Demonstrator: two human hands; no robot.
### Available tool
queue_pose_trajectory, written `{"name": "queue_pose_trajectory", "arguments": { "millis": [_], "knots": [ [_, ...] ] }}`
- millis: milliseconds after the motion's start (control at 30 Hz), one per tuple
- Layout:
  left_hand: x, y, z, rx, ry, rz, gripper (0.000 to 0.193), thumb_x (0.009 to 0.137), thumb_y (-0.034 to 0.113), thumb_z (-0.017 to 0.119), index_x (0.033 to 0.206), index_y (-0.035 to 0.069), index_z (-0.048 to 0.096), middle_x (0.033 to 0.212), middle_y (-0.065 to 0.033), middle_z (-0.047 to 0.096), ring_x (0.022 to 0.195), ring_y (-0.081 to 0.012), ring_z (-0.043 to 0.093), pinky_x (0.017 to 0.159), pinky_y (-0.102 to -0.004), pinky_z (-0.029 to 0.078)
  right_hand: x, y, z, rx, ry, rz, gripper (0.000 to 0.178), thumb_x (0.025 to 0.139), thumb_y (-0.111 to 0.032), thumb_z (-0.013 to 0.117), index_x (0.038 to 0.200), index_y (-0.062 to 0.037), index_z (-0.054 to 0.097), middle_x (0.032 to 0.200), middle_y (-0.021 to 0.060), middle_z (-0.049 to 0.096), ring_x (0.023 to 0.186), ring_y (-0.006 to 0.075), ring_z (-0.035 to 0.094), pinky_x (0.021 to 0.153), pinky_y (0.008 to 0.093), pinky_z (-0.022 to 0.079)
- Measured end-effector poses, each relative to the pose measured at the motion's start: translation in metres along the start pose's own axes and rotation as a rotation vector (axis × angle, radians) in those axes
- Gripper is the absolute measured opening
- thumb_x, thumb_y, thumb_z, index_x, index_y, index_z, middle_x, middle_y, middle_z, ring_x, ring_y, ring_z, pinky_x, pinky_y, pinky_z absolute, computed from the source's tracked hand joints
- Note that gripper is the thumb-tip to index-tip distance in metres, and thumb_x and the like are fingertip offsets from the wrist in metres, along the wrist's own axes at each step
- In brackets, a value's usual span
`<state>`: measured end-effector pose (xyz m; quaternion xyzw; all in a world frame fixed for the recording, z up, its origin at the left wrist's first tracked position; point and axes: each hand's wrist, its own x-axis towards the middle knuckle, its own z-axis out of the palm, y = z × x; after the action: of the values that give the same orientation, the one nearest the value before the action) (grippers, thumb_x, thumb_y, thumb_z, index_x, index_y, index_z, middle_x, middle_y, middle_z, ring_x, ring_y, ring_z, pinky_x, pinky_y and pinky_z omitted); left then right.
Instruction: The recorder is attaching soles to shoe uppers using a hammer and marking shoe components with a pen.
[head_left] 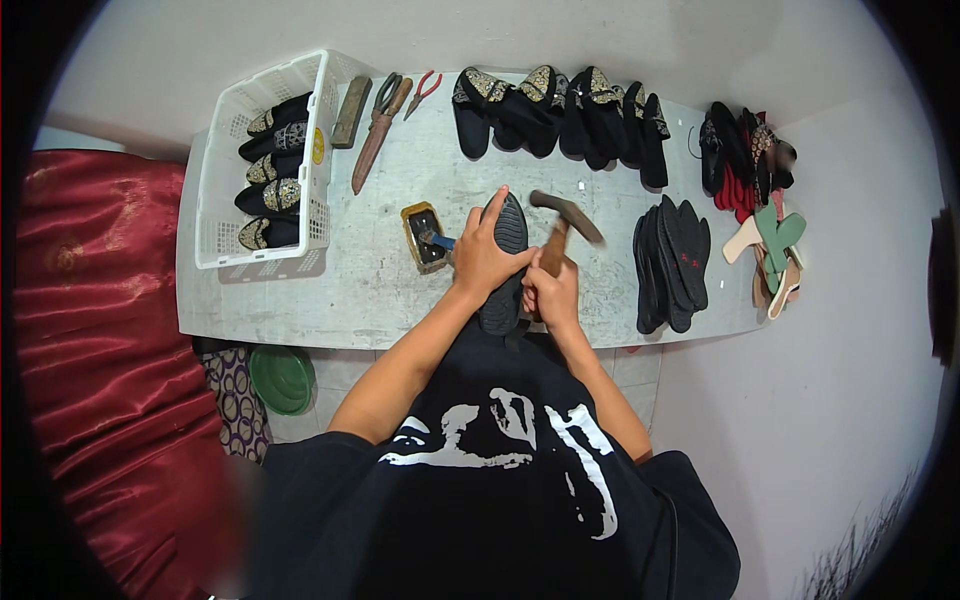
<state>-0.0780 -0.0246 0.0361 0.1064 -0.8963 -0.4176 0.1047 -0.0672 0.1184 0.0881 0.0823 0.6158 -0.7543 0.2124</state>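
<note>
l. hand clamped on sole, prob. mid-work; r. hand round hammer; shoes, 10 o'clock, apparently done; loose soles, 3 o'clock, prob. left.

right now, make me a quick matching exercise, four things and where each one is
1. hammer
2. white basket
3. green basin
4. grooved black sole

A. below the table, toward the left
B. under the left hand
C. in the right hand
D. on the table's left end

Pairs: 1-C, 2-D, 3-A, 4-B
</note>
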Motion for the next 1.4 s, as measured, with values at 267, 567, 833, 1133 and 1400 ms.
{"name": "queue_pose_trajectory", "arguments": {
  "millis": [267,567,833,1133,1400],
  "knots": [
    [0.001,0.0,0.0,0.003,0.012,-0.009,0.111,0.062,0.041,0.093,0.16,0.028,0.043,0.107,-0.0143,0.06,0.096,-0.0377,0.067,0.077,-0.0483,0.056,0.015,-0.008,-0.007,-0.108,-0.064,0.071,0.012,0.083,-0.003,0.058,0.072,-0.0009,0.052,0.055,0.0053,0.051,0.038,0.0137,0.046,0.036,0.0316,0.037],
    [0.0,0.0,-0.001,-0.001,0.009,0.011,0.112,0.061,0.038,0.094,0.16,0.027,0.043,0.106,-0.0138,0.059,0.094,-0.0368,0.067,0.077,-0.0474,0.056,0.001,0.005,-0.016,-0.293,-0.042,0.104,0.009,0.082,-0.005,0.062,0.079,-0.0034,0.053,0.056,0.0036,0.052,0.039,0.0142,0.047,0.038,0.0315,0.038],
    [0.0,0.0,-0.002,-0.012,0.001,0.001,0.113,0.061,0.039,0.094,0.161,0.028,0.042,0.106,-0.0146,0.059,0.091,-0.0366,0.067,0.077,-0.0477,0.056,-0.016,0.029,-0.027,-0.292,-0.02,0.003,0.009,0.081,-0.003,0.062,0.078,-0.0035,0.053,0.056,0.003,0.051,0.041,0.0141,0.049,0.04,0.03,0.038],
    [0.0,0.001,-0.001,-0.002,0.015,0.025,0.113,0.061,0.04,0.093,0.161,0.028,0.042,0.11,-0.0153,0.06,0.093,-0.0382,0.068,0.078,-0.0484,0.057,-0.019,0.039,-0.035,-0.453,0.05,-0.267,0.009,0.081,-0.004,0.063,0.079,-0.0033,0.054,0.06,0.0017,0.053,0.045,0.0119,0.049,0.042,0.029,0.037],
    [0.001,0.0,-0.005,-0.015,-0.014,0.036,0.117,0.059,0.041,0.095,0.162,0.026,0.041,0.111,-0.0157,0.06,0.097,-0.0385,0.068,0.082,-0.0481,0.057,-0.023,0.031,-0.028,-0.356,0.008,0.059,0.009,0.078,-0.001,0.061,0.074,-0.0028,0.053,0.056,0.0052,0.053,0.039,0.0166,0.049,0.039,0.0328,0.038]
  ]
}}
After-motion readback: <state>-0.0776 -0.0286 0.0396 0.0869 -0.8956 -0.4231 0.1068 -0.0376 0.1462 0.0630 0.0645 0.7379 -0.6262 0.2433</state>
